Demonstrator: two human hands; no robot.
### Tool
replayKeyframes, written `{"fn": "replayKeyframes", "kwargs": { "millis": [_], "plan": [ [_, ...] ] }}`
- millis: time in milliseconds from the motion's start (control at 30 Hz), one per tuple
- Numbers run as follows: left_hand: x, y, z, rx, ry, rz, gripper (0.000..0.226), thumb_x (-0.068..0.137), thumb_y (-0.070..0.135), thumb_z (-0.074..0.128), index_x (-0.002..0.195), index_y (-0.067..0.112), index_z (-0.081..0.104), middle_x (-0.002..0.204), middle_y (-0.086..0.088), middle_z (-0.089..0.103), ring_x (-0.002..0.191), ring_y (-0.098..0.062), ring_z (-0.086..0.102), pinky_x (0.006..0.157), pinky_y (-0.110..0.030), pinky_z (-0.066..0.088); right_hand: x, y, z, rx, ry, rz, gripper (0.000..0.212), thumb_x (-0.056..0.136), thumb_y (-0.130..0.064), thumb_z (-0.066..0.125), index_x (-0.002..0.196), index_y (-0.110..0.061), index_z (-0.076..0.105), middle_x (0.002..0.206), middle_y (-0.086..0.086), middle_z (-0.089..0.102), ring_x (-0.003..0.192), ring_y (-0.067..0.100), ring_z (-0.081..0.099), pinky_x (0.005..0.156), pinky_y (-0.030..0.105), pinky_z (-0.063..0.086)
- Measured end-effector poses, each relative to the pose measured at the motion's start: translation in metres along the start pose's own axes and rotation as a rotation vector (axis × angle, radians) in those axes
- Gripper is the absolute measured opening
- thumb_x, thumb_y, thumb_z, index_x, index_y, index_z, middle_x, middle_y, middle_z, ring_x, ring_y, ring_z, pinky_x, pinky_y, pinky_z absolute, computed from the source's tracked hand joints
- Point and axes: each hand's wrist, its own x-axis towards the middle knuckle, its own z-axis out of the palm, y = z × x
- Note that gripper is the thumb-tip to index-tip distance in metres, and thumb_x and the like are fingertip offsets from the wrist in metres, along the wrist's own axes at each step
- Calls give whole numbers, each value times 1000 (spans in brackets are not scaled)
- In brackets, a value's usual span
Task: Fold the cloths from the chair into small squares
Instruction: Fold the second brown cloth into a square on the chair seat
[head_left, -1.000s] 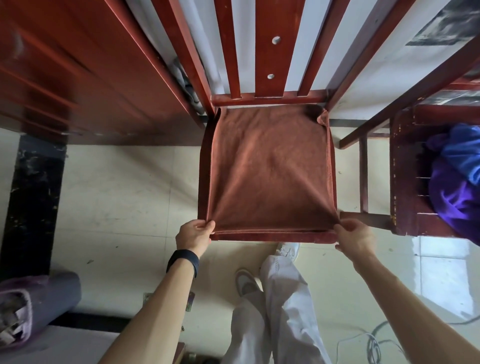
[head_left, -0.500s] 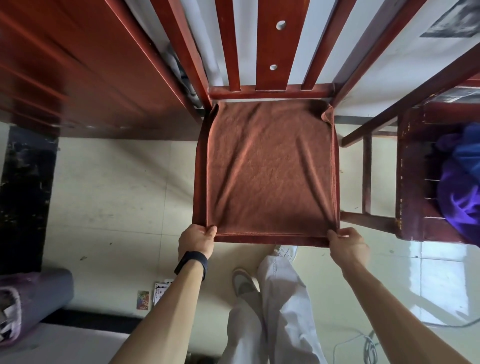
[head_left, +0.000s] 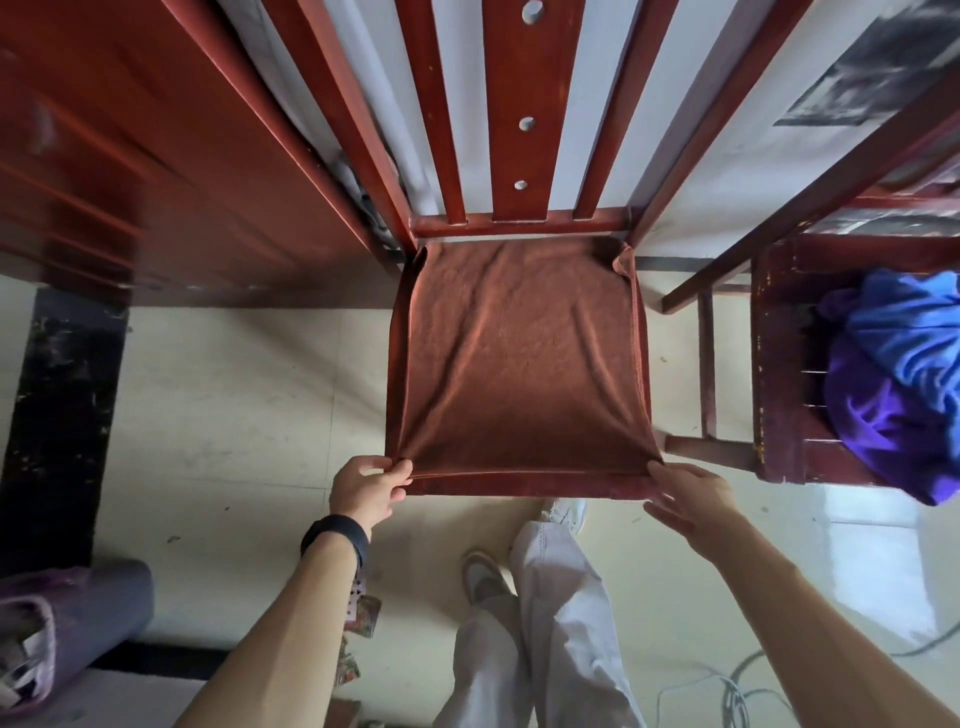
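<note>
The brown cloth (head_left: 519, 358) lies spread across the seat of the chair (head_left: 519, 487), reaching every edge. The left hand (head_left: 363, 491) pinches its front left corner. The right hand (head_left: 685, 493) seems to pinch the front right corner, thumb on top.

Person, head view.
- Left hand (head_left: 366, 491): bare. A wide black band (head_left: 335, 535) circles the wrist, smooth with a slight sheen; its face looks plain.
- Right hand (head_left: 691, 499): bare.
- Forearms: both bare to the frame edge.
- Trousers (head_left: 550, 623): loose, pale grey-white fabric with long vertical creases and wide hems that fall over the shoes.
- Near shoe (head_left: 483, 574): trainer with a grey upper and a white rim.
- Far shoe (head_left: 563, 512): white, only the toe part showing.
</note>
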Motion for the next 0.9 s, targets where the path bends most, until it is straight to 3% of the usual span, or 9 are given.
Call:
{"fn": "replayKeyframes", "kwargs": {
  "millis": [200, 300, 367, 500, 567, 667, 767, 833, 900],
  "plan": [
    [-94, 75, -51, -200, -110, 93, 21, 83, 10, 76, 86, 20, 58, 68, 3, 65, 50, -8, 55, 61, -25, 42, -108, -67, -29, 158, -101, -119, 17, 87, 2, 70, 102, 7, 66, 77, 16, 70, 61, 17, 69, 64, 28, 62],
    [-145, 116, -80, -201, -135, 187, 15, 82, 12, 77, 90, 20, 67, 78, 1, 68, 57, -12, 55, 61, -25, 45, -164, -98, -47, 201, -82, -263, 30, 84, -3, 75, 111, 0, 64, 72, 11, 67, 61, 16, 65, 84, 46, 60],
    [-177, 136, -101, -160, -141, 215, 13, 83, 13, 76, 91, 22, 70, 82, 0, 68, 58, -12, 51, 60, -24, 43, -199, -110, -52, 178, -60, -308, 28, 83, -5, 77, 108, -6, 65, 68, 9, 66, 58, 17, 62, 87, 57, 56],
    [-227, 163, -129, -94, -199, 248, 17, 91, 10, 64, 94, 22, 75, 86, -3, 68, 50, -10, 43, 56, -22, 37, -253, -126, -57, 107, -38, -451, 12, 89, -2, 67, 99, -6, 73, 73, 9, 67, 63, 17, 62, 69, 32, 57],
    [-248, 173, -143, -91, -237, 272, 20, 91, 9, 61, 97, 20, 77, 85, -1, 68, 52, -10, 45, 57, -23, 38, -270, -130, -62, 63, -36, -541, 12, 89, -3, 67, 99, -6, 74, 79, 10, 71, 71, 20, 64, 72, 30, 56],
    [-267, 174, -162, 51, -257, 350, 23, 87, 7, 64, 99, 20, 78, 82, -2, 66, 64, -13, 52, 61, -24, 41, -295, -130, -76, -205, -30, -742, 16, 82, -11, 75, 95, -19, 77, 79, -3, 76, 76, 15, 69, 76, 27, 55],
    [-273, 169, -171, 371, -218, 587, 22, 80, 12, 77, 101, 19, 76, 77, 2, 67, 73, -13, 60, 55, -12, 40, -310, -128, -83, -743, 121, -976, 19, 78, -23, 79, 91, -36, 73, 83, -18, 73, 82, 4, 67, 70, 15, 44],
    [-269, 164, -170, 672, -15, 807, 19, 78, 28, 80, 96, 22, 77, 85, 9, 70, 85, -11, 65, 56, -6, 38, -311, -123, -84, -985, 237, -1151, 10, 83, -29, 76, 92, -34, 75, 86, -18, 65, 83, 11, 67, 68, 21, 46],
    [-263, 160, -167, 875, 211, 980, 21, 82, 40, 74, 95, 24, 77, 94, 8, 70, 93, -15, 65, 66, -17, 42, -307, -121, -83, -1144, 293, -1246, 13, 87, -33, 73, 99, -29, 74, 95, -12, 58, 83, 18, 66, 66, 30, 52]
  ]
}}
